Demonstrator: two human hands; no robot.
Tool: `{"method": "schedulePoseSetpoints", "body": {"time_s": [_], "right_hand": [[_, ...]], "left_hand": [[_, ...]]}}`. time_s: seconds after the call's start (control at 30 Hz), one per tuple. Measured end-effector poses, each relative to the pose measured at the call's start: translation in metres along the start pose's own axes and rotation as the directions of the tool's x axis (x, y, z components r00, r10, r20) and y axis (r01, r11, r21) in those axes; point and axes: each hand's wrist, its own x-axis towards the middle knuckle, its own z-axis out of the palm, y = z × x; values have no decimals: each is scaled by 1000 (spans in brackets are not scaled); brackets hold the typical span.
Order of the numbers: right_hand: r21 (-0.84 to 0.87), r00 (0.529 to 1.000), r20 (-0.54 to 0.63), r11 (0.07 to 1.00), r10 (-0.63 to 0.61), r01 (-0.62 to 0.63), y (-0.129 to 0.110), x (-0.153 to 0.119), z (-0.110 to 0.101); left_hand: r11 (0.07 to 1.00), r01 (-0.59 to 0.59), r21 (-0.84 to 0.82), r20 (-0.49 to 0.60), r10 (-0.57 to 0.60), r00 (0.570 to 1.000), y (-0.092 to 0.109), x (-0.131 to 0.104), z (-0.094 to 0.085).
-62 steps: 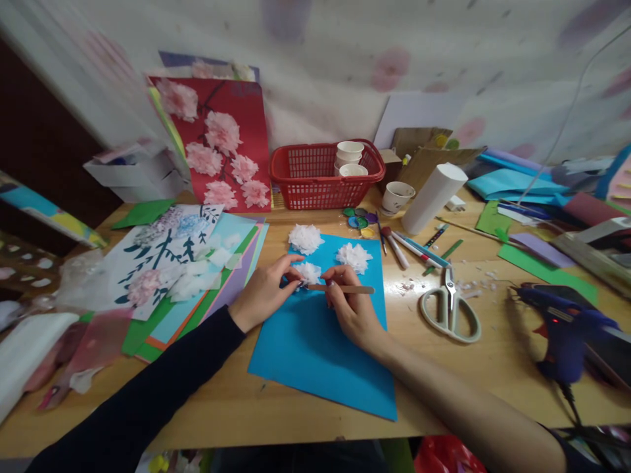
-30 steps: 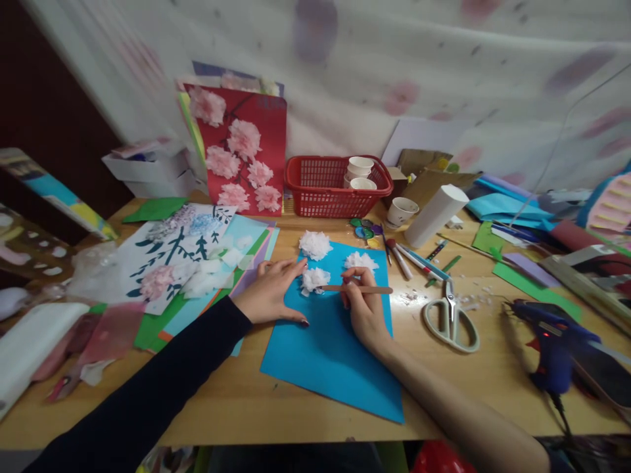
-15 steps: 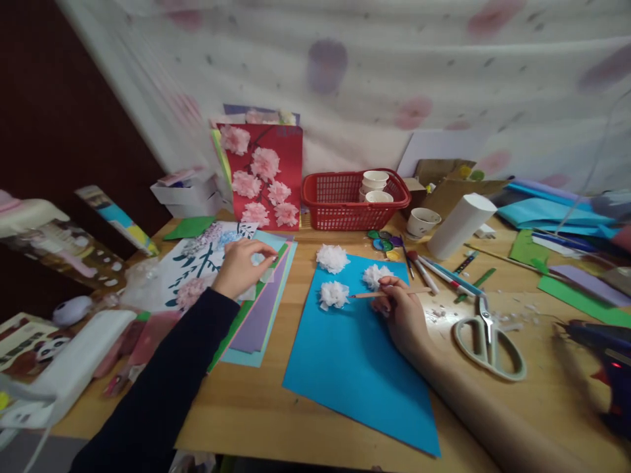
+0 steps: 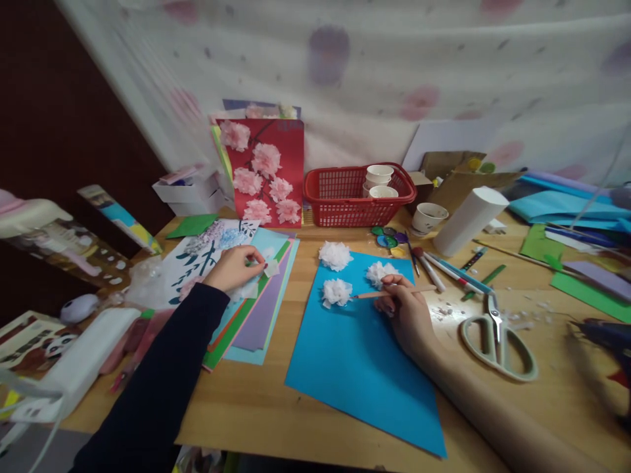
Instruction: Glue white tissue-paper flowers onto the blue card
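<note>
My left hand (image 4: 237, 267) pinches a small piece of white tissue paper (image 4: 271, 268) above a fanned stack of coloured sheets (image 4: 261, 322). A pencil (image 4: 367, 295) is gripped in my right hand (image 4: 403, 303), its tip pointing left at the edge of a white tissue flower (image 4: 337, 292). That flower lies on a blue sheet (image 4: 359, 374). Another white flower (image 4: 335, 255) sits at the sheet's upper left corner, and a third (image 4: 380, 273) is just beyond my right fingers, partly hidden by them.
A red basket (image 4: 345, 213) with paper cups stands at the back, beside a red card (image 4: 290, 151) with pink flowers. Scissors (image 4: 497, 338), pens and a white roll (image 4: 470, 220) lie or stand right. A glue gun (image 4: 604, 335) is at the far right, a power strip (image 4: 93, 361) left.
My left hand has shifted slightly left and down, and the white tissue piece now shows at its fingertips. The view has moved slightly. My right hand keeps the pencil by the same flower.
</note>
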Motion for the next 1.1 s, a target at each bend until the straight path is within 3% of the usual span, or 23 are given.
{"method": "schedulePoseSetpoints", "body": {"time_s": [0.13, 0.27, 0.43, 0.63, 0.93, 1.1], "right_hand": [[-2, 996, 47, 997, -76, 76, 1, -3, -1], [-98, 980, 144, 984, -136, 151, -3, -12, 4], [-178, 955, 285, 974, -85, 140, -3, -24, 9], [-179, 934, 355, 978, -39, 109, 3, -29, 7], [-181, 939, 342, 979, -27, 94, 1, -28, 6], [-141, 965, 257, 986, -55, 94, -3, -21, 7]], "left_hand": [[916, 44, -398, 112, 1, 994, 22, -4, 2], [773, 87, -628, 303, 140, 943, 54, -15, 22], [771, 4, -637, 368, 299, 880, 86, -33, 53], [819, -66, -570, 270, 262, 927, 97, -44, 71], [788, 15, -616, 315, 228, 921, 97, -50, 78], [720, 116, -684, 370, 205, 906, 95, -50, 79]]}}
